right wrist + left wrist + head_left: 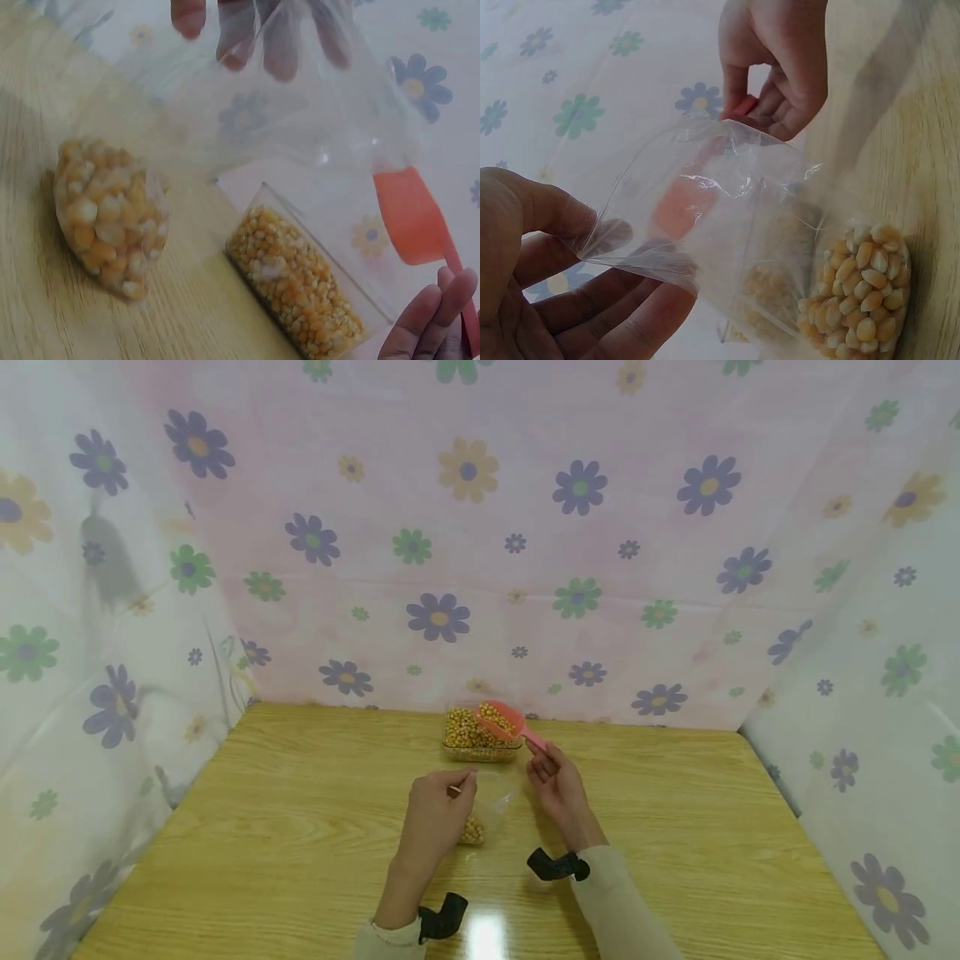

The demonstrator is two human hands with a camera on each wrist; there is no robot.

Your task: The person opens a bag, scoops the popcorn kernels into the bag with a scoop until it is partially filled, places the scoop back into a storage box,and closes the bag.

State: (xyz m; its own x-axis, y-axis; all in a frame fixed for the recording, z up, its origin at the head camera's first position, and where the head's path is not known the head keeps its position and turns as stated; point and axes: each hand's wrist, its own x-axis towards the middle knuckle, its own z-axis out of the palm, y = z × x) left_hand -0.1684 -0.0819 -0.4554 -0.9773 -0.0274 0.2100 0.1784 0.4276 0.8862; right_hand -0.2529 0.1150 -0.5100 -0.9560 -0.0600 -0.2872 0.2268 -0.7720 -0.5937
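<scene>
My left hand pinches the rim of a clear plastic bag between thumb and fingers. Corn kernels fill the bottom of the bag, which touches the wooden table. By its handle, my right hand grips a red scoop loaded with corn kernels. In the head view the scoop is over a clear rectangular container, itself full of kernels. The right wrist view shows the scoop beside the bag's mouth, and the container beyond the bag.
The wooden table meets a flower-printed curtain at its back edge, just behind the container. Similar printed sheets hang at left and right. A black camera mount is on each wrist, one at the left and one at the right.
</scene>
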